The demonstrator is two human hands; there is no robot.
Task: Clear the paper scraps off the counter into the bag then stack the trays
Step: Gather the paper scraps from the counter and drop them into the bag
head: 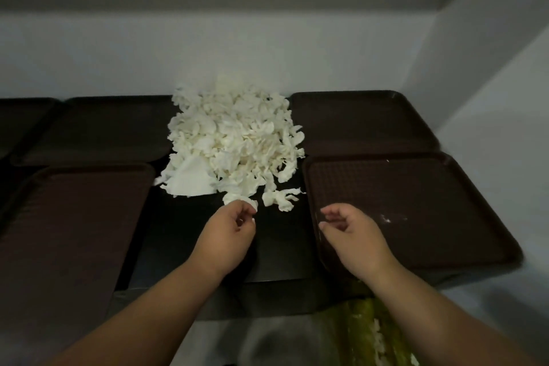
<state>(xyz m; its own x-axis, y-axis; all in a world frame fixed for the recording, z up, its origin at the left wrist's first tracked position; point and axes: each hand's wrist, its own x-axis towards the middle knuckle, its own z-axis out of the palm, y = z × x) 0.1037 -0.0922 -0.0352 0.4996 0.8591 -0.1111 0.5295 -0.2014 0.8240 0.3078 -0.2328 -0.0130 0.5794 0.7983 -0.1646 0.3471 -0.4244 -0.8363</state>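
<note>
**Scrap Clearing: Risks and Containers**

Head view. The paper scraps lie heaped on the counter, between the trays. The left hand pinches a scrap at the pile's near edge. The right hand is loosely curled and holds nothing, over the near right tray.

Risk: scraps carried in loose handfuls may spill onto trays or miss the bag.

The green bag, below the counter's near edge, holds some scraps. The near right tray carries a few white crumbs. The near left tray shows no contents.
</note>
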